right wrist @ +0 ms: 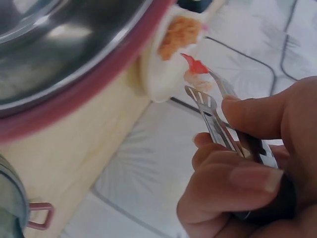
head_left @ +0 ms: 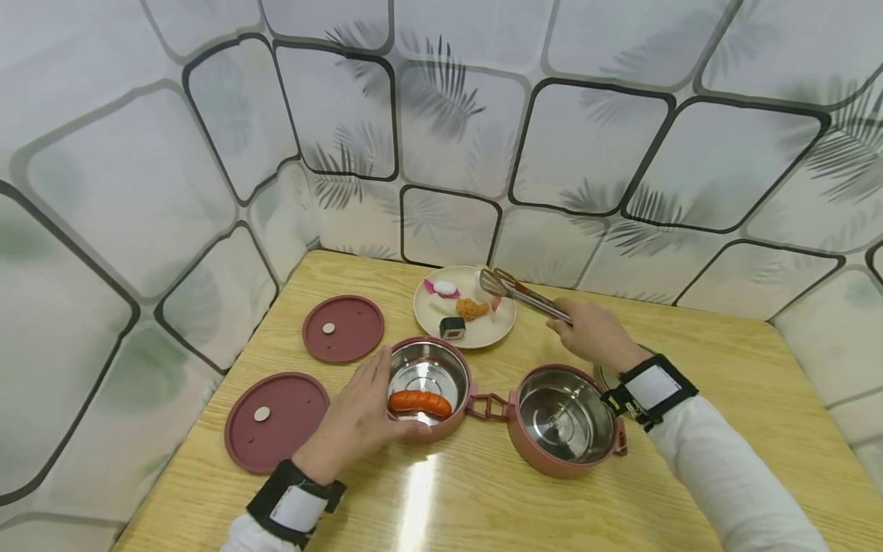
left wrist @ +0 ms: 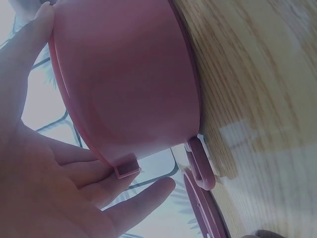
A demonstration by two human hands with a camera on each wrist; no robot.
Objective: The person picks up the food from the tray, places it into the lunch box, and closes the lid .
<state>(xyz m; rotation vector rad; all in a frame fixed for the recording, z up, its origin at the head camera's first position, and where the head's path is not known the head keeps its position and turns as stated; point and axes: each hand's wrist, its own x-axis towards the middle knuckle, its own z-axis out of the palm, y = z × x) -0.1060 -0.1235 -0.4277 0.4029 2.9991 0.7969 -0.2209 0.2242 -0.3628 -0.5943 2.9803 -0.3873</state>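
My left hand (head_left: 359, 418) grips the left side of a pink pot (head_left: 431, 435), thumb at the front rim and fingers around the side. Inside the pot lies an orange toy sausage (head_left: 419, 402). My right hand (head_left: 596, 333) holds metal tongs (head_left: 527, 297) by their handle, tips over the right part of a cream plate (head_left: 493, 331). Close to those tips is a pale toy piece with a red end (right wrist: 195, 65); whether the tongs pinch it I cannot tell. Also on the plate are a toy drumstick (head_left: 472, 309), a sushi roll (head_left: 452, 328) and a white-and-pink piece (head_left: 444, 288).
A second pink pot (head_left: 545, 456) stands at the right, its handle close against the first pot's. Two dark red lids (head_left: 345, 330) lie at the left. Part of a round, clear-looking item (head_left: 607, 377) shows beneath my right wrist. A patterned curtain (head_left: 455, 222) hangs behind the table.
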